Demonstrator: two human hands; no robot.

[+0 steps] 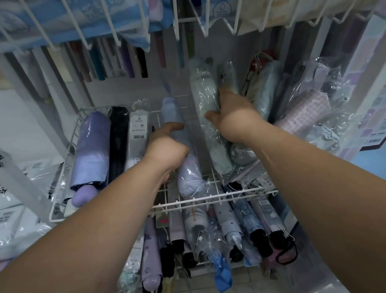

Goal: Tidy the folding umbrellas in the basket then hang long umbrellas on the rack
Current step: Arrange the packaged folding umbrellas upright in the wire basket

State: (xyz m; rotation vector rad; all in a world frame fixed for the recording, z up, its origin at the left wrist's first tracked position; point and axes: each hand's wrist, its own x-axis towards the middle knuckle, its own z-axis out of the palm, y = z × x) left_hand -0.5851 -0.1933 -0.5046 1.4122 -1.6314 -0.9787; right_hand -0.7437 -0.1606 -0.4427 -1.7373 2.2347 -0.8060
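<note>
Work on the basket [215, 199] looks half done: at frame centre the left hand [167, 149] grips a pale blue folding umbrella [173, 115] beside a neat row [119, 138], the right hand [233, 117] presses straight fingers on jumbled wrapped umbrellas [206, 93] at right, and hanging long ones is not yet begun.

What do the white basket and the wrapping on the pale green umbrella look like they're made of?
Basket: probably metal wire with a glossy white coating, judging by its thin, straight rods joined in a grid. Wrapping on the pale green folding umbrella: clear, thin plastic film; it crinkles and throws bright glints.
</note>
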